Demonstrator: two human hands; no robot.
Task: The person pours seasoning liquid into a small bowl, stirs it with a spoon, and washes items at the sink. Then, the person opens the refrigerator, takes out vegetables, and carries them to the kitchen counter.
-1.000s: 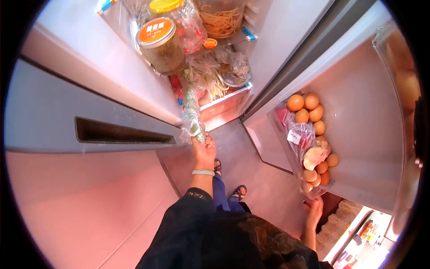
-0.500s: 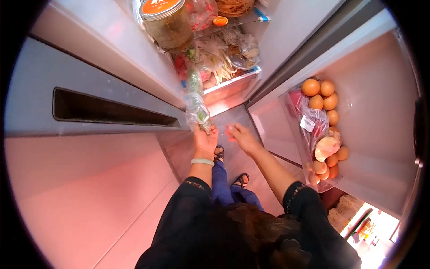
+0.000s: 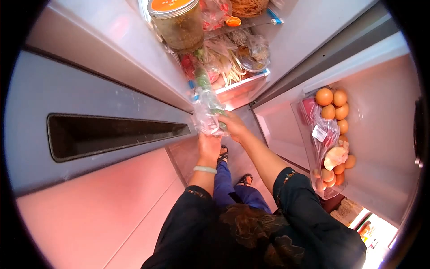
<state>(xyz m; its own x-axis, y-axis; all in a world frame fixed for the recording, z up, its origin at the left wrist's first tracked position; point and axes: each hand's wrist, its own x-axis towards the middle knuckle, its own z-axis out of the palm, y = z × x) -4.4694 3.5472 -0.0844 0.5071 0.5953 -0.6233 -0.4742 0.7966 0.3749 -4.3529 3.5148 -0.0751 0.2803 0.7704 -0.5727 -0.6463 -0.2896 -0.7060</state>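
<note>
A clear plastic bag of long green vegetables (image 3: 204, 96) reaches from the fridge drawer toward me; its exact kind is hard to make out through the plastic. My left hand (image 3: 209, 147) is closed around the near end of the bag, a pale bangle on its wrist. From the right, my right hand (image 3: 233, 125) grips the same bag near a green part, its fingertips partly hidden. Behind the bag, the pulled-out drawer (image 3: 244, 87) holds white stringy mushrooms (image 3: 235, 67), red packages and other bagged food.
A large jar with an orange lid (image 3: 176, 22) stands on the shelf above the drawer. To the right, the open door's bin (image 3: 298, 130) carries several brown eggs (image 3: 341, 112) and a purple-red package (image 3: 309, 112). A grey door with a recessed handle (image 3: 116, 136) borders the left.
My right hand, earlier apart from the bag with a small reddish thing in its fingers, has moved left onto the bag. The view has shifted slightly.
</note>
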